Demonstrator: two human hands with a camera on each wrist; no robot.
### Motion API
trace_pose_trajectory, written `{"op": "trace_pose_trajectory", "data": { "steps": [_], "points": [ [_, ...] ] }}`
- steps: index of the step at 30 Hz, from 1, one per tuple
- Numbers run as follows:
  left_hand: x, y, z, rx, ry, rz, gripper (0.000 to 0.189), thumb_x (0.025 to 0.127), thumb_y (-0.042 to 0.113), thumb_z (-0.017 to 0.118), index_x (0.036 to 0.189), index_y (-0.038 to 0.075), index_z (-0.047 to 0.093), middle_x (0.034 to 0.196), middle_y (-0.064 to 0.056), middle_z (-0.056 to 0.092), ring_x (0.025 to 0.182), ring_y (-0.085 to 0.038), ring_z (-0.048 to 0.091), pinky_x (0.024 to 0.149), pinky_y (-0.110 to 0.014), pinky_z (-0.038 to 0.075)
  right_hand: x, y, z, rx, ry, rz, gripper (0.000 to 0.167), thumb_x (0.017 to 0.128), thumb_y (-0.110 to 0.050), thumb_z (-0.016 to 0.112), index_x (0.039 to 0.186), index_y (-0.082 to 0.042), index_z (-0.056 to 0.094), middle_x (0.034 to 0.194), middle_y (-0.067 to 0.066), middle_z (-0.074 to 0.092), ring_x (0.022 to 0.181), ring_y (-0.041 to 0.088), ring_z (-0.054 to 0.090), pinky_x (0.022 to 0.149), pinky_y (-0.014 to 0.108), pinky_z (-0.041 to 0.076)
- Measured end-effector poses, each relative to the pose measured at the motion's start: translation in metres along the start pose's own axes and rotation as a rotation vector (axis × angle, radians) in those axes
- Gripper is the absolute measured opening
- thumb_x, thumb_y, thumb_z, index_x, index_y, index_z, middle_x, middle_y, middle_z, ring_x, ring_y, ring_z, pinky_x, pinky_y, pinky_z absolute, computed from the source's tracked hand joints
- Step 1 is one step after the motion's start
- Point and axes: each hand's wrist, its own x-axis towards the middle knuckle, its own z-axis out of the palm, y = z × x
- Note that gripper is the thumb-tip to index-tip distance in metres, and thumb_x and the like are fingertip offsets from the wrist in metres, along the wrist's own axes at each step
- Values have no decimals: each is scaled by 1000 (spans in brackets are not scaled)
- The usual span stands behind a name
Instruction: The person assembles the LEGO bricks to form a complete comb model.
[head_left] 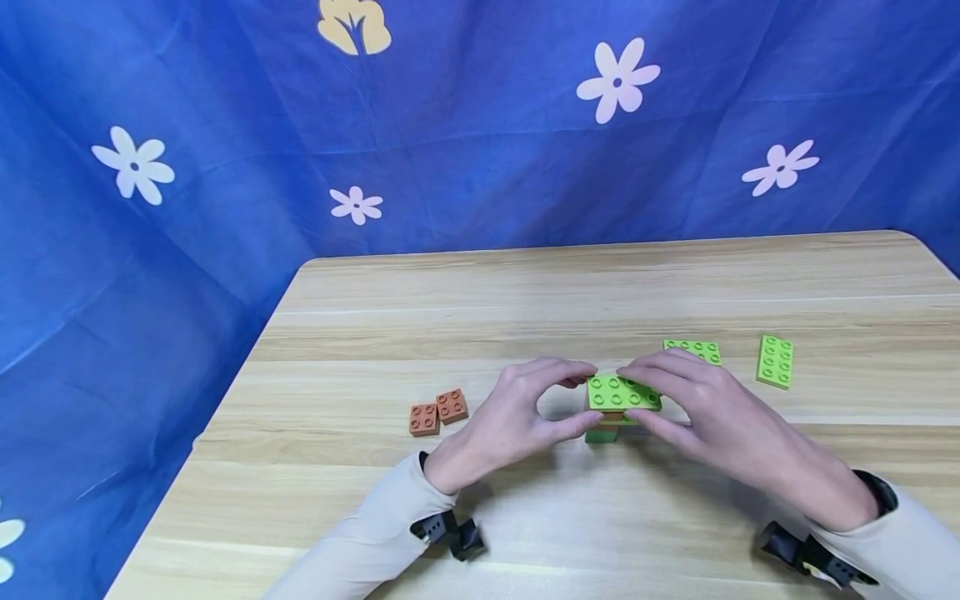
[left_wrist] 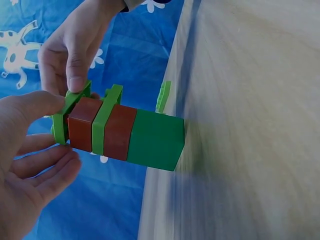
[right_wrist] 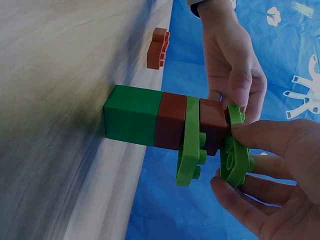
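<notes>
A stack of toy building bricks stands on the wooden table between my hands. Its base is a dark green block, followed by a brown brick, a light green plate and another brown brick. At the top lies a second light green plate, which juts out past the brick to the right. My left hand holds this top plate at its left end between thumb and fingers. The right hand pinches its right end, thumb at the near side and fingers at the far side.
Two loose brown bricks lie left of my left hand. Beyond the right hand is a partly hidden light green plate, with another light green plate farther right. A blue flowered cloth hangs behind the table.
</notes>
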Motion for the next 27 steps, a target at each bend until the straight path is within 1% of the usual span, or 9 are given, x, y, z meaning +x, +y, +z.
{"op": "trace_pose_trajectory", "data": {
  "steps": [6,11,15,20,27],
  "points": [
    [1,-1,1,12,15,48,37,83,15,76,115,-2,66,110,-12,69,100,-16,66,92,-18,50,0,0,1,15,4,-9,49,98,-45,47,110,-3,69,107,3,68,95,19,65,88,19,49],
    [1,-1,1,32,33,93,36,83,13,76,115,-2,66,111,-12,69,107,-17,64,97,-20,47,0,0,1,14,11,-22,48,99,-44,47,109,-3,70,105,3,68,92,17,64,84,20,51],
    [2,-2,2,55,41,134,34,83,12,76,112,-2,67,110,-12,70,107,-17,64,98,-21,47,1,1,1,7,6,-32,49,99,-43,46,107,-2,71,102,3,68,90,16,63,79,20,52],
    [2,-1,2,73,34,141,32,83,10,75,111,-2,67,109,-12,70,106,-17,64,97,-20,47,3,1,0,-7,-12,-35,51,100,-44,44,107,-2,71,100,2,68,89,15,62,75,25,55],
    [3,1,1,69,19,112,28,84,11,74,108,-2,68,107,-13,71,104,-19,65,97,-19,47,2,1,-1,-6,-27,-30,51,100,-43,45,107,0,71,100,3,67,89,16,63,73,31,57]
  ]
}}
